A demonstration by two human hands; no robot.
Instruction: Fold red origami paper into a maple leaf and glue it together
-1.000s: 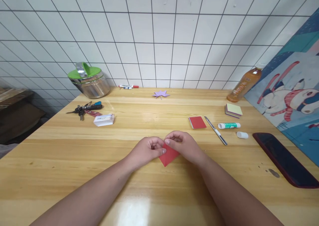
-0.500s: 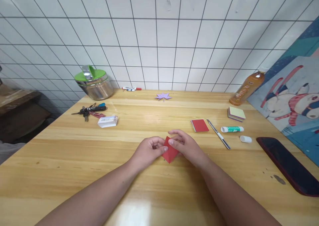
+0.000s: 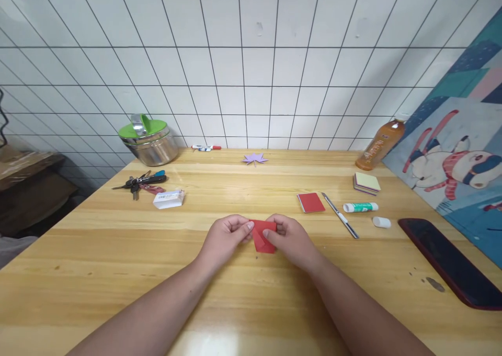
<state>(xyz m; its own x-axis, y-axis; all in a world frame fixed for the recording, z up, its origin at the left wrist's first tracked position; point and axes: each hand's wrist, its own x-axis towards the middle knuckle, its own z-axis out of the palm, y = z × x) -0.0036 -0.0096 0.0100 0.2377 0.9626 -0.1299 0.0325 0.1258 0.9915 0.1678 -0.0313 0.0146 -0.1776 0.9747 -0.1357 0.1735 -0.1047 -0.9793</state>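
A small folded piece of red paper (image 3: 265,241) is held between both hands, low over the middle of the table. My left hand (image 3: 229,236) pinches its upper left corner, thumb on top. On the right side, my right hand (image 3: 292,238) grips the paper with the thumb pressed on its face and the fingers behind. A slanting folded flap shows on the paper's left half. The fingers behind the paper are partly hidden. Nearest on the right lies a stack of square paper (image 3: 311,203) with a red top sheet.
To the right lie a utility knife (image 3: 340,216), a glue stick (image 3: 361,207), its white cap (image 3: 381,222), a pale yellow paper stack (image 3: 367,182), a bottle (image 3: 381,144) and a phone (image 3: 451,262). Behind are a purple paper leaf (image 3: 254,159) and marker (image 3: 206,148); left, keys (image 3: 143,180), a white box (image 3: 168,199), a pot (image 3: 151,144).
The red paper has turned from a diamond with its point down to a flatter-topped shape with a flap showing. Both hands have shifted their grip on it. The camera view has tilted slightly up.
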